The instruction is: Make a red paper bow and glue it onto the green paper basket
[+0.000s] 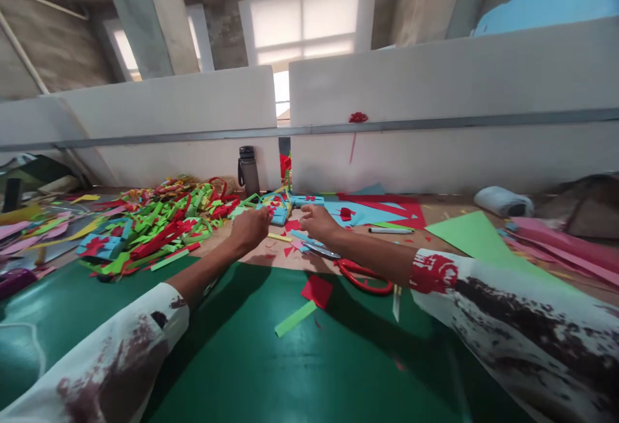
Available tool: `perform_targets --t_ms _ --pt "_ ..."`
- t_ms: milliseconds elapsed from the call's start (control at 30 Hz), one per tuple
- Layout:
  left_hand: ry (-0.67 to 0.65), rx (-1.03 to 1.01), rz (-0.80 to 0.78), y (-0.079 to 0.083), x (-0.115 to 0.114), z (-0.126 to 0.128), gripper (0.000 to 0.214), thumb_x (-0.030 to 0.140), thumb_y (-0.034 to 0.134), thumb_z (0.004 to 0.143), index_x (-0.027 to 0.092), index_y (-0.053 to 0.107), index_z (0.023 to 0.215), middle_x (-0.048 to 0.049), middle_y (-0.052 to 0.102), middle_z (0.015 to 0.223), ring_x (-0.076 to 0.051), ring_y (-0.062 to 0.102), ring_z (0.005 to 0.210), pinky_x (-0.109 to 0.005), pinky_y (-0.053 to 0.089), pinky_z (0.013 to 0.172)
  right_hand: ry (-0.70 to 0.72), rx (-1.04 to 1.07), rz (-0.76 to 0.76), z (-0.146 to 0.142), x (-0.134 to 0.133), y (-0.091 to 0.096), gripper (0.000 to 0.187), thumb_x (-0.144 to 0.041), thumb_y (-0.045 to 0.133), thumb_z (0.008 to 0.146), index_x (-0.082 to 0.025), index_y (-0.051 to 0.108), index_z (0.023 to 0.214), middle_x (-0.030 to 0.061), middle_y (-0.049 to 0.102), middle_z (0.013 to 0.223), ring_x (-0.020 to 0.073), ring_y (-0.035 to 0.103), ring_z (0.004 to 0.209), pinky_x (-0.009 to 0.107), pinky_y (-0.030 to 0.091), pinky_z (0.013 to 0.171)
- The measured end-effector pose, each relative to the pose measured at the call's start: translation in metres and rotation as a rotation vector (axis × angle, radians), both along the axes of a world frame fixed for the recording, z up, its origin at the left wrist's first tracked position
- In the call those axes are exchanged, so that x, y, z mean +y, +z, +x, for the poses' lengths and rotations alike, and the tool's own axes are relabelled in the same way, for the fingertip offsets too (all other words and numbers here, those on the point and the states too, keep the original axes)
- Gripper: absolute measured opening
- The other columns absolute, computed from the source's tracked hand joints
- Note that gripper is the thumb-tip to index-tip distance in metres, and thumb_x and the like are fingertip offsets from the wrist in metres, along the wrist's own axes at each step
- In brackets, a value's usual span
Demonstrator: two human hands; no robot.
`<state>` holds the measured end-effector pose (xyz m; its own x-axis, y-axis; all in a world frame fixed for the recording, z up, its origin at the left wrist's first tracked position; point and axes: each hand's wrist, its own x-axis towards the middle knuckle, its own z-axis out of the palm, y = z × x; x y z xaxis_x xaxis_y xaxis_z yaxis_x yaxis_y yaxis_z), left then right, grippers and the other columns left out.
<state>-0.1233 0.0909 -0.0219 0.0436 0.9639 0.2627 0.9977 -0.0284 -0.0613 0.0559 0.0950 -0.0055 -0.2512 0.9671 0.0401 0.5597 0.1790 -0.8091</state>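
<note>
Both my arms reach forward over a green cutting mat (242, 358). My left hand (251, 226) is closed in a loose fist near small blue and red paper pieces (285, 213). My right hand (316, 222) is closed too, fingers pinched toward the same pieces; what either hand holds is too small to make out. Red-handled scissors (358, 275) lie under my right forearm. A red paper square (318, 289) and a light green strip (294, 318) lie on the mat.
A heap of green and red paper strips (164, 223) lies left. A dark bottle (248, 170) stands at the white partition (435, 100). Blue and red sheets (382, 211), a pen (391, 230), a green sheet (471, 233) and pink sheets (565, 245) lie right.
</note>
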Motion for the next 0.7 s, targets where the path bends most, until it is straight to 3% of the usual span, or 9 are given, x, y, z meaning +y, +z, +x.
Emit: perform_targets --t_ms 133,200,300,400,533,600,700 --pt "-0.141 -0.018 -0.05 -0.009 -0.033 0.045 0.031 0.033 0.055 0.091 0.016 0.055 0.117 -0.0087 0.058 0.116 -0.021 0.06 0.097 -0.041 0.052 0.081 0.036 -0.082 0.053 0.031 -0.06 0.004 0.034 -0.031 0.056 0.09 -0.017 0.054 0.121 0.0084 0.058 0.119 0.0214 0.06 0.099 0.042 0.051 0.082" --pt "-0.198 -0.023 -0.065 -0.017 -0.045 0.061 0.031 0.033 0.055 0.091 0.015 0.055 0.116 -0.0086 0.059 0.114 -0.021 0.06 0.096 -0.041 0.052 0.081 0.098 -0.14 0.105 0.05 -0.098 0.001 0.038 -0.014 0.055 0.086 -0.01 0.051 0.124 0.0132 0.061 0.114 0.0224 0.058 0.105 0.039 0.046 0.09" --pt "-0.253 -0.028 -0.07 -0.025 -0.051 0.078 0.031 0.033 0.056 0.091 0.016 0.055 0.116 -0.0085 0.059 0.115 -0.021 0.06 0.096 -0.041 0.052 0.081 0.207 -0.227 0.181 0.08 -0.151 -0.007 0.042 -0.009 0.054 0.08 -0.014 0.054 0.122 0.0129 0.062 0.117 0.0246 0.055 0.111 0.038 0.042 0.094" --pt "-0.309 -0.023 -0.086 -0.027 -0.044 0.097 0.031 0.033 0.056 0.091 0.016 0.055 0.117 -0.0085 0.058 0.115 -0.021 0.06 0.096 -0.041 0.052 0.081 0.295 -0.408 0.292 0.108 -0.185 -0.019 0.048 -0.004 0.055 0.071 -0.016 0.055 0.117 0.0117 0.064 0.111 0.024 0.06 0.1 0.035 0.045 0.084" --pt "-0.386 0.003 -0.13 -0.025 -0.024 0.127 0.031 0.032 0.057 0.091 0.016 0.055 0.118 -0.0085 0.058 0.116 -0.022 0.06 0.098 -0.041 0.052 0.081 0.355 -0.757 0.469 0.134 -0.198 -0.043 0.049 -0.009 0.065 0.059 -0.014 0.055 0.107 0.0125 0.066 0.102 0.0265 0.063 0.089 0.036 0.047 0.074" --pt "-0.404 0.014 -0.139 -0.024 -0.008 0.141 0.031 0.032 0.056 0.091 0.017 0.055 0.118 -0.0086 0.057 0.117 -0.022 0.06 0.099 -0.041 0.052 0.082 0.353 -0.788 0.596 0.142 -0.194 -0.058 0.043 -0.018 0.068 0.059 -0.016 0.056 0.101 0.0098 0.068 0.092 0.025 0.064 0.08 0.035 0.046 0.068" --pt "-0.405 0.029 -0.147 -0.022 0.021 0.156 0.032 0.032 0.056 0.091 0.016 0.054 0.118 -0.0088 0.057 0.118 -0.022 0.06 0.099 -0.042 0.052 0.082 0.235 -0.771 0.889 0.15 -0.182 -0.078 0.026 -0.017 0.061 0.07 -0.017 0.056 0.095 0.0048 0.067 0.076 0.0195 0.062 0.064 0.032 0.041 0.058"
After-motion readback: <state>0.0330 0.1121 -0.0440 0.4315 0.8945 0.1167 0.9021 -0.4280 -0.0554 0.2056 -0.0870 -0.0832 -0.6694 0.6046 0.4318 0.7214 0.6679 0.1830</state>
